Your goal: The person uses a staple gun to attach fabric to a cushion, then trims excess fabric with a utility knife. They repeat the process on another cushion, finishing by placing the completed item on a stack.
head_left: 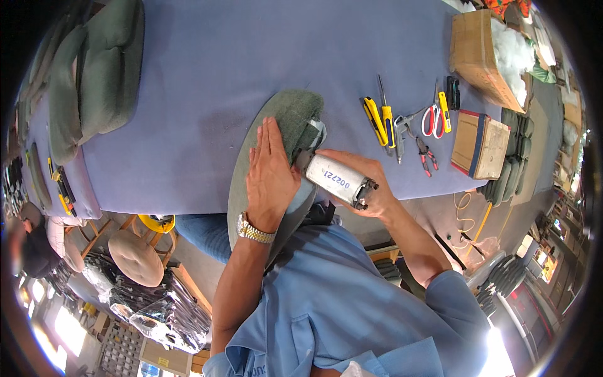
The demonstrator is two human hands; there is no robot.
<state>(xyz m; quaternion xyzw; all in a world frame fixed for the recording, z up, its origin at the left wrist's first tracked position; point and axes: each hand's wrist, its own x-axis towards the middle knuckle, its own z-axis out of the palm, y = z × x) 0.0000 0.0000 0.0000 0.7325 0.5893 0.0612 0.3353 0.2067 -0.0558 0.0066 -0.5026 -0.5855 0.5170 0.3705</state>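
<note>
A dark green upholstered cushion (292, 110), long and curved, stands tilted against the table's near edge. My left hand (271, 179) lies along it with its fingers stretched out, pressing on the fabric. Wrapped round the silver body of a staple gun (336, 178) is my right hand (372, 179). The gun's dark nose meets the cushion's edge close to my left thumb. A pale strip (319, 132) shows at a fold in the fabric just above the nose. The exact contact point is hidden.
On the blue table (207, 81) to the right lie a yellow utility knife (375, 121), a screwdriver (387, 122), scissors (432, 120) and pliers (427, 157). Beyond are a box of white stuffing (468, 56) and a smaller box (480, 146). Green cushions (107, 75) rest at the left.
</note>
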